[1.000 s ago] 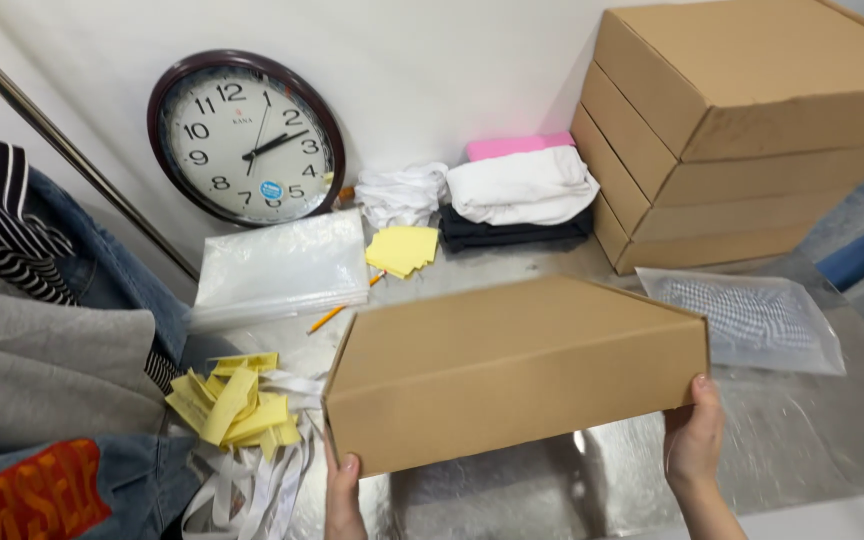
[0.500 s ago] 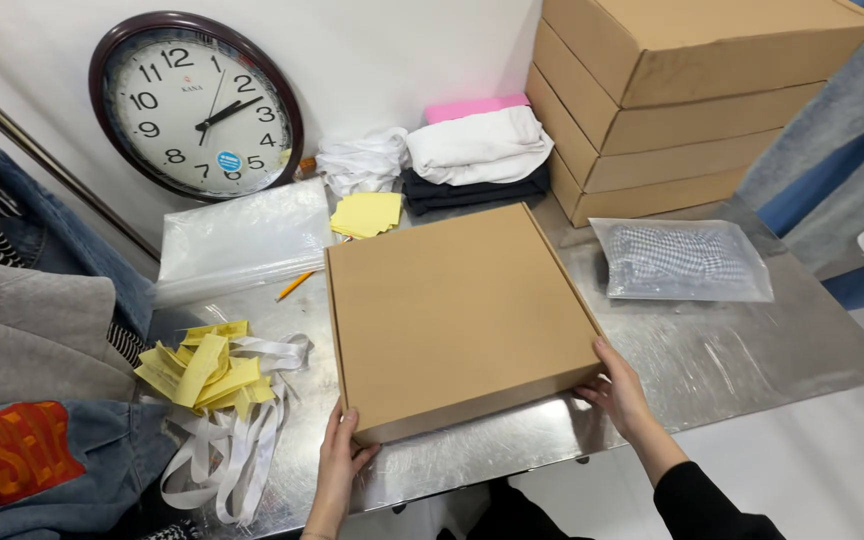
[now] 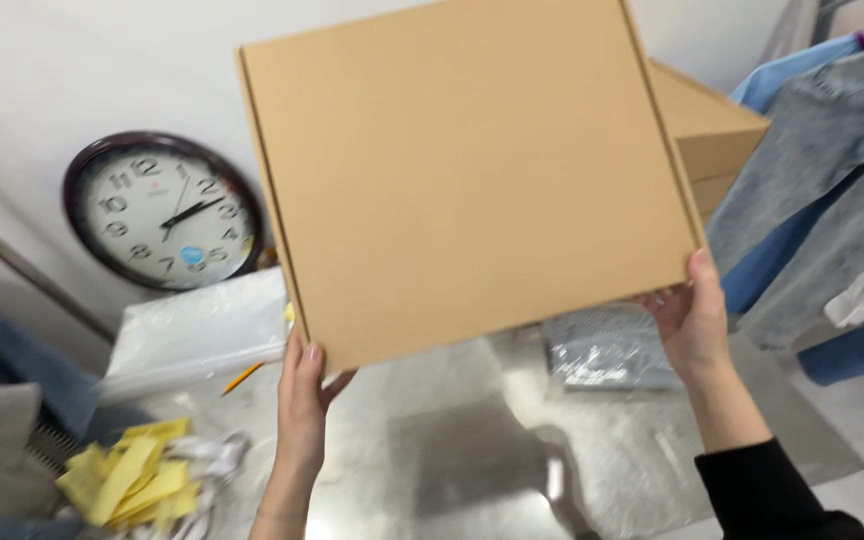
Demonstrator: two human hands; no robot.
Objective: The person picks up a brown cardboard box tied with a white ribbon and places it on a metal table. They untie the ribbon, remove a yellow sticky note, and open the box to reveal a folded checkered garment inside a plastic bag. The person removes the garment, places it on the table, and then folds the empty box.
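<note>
Both hands are holding a flat brown cardboard box (image 3: 472, 170) up off the steel table (image 3: 432, 450): the left hand (image 3: 304, 395) is gripping its lower left corner with the thumb on the near face and the other fingers hidden behind, the right hand (image 3: 690, 320) is clasping the lower right corner, fingers mostly hidden too. The box is blocking most of what lies behind it, its top edge cut off by the frame, only part of the stacked boxes (image 3: 707, 135) showing at its right. Left of the box a wall clock (image 3: 164, 212) is leaning, with a clear bag stack (image 3: 197, 335), pencil (image 3: 243, 377) and blurry yellow tags (image 3: 132, 480) below-left, and a silvery packet (image 3: 607, 350) half hidden under its lower right corner.
</note>
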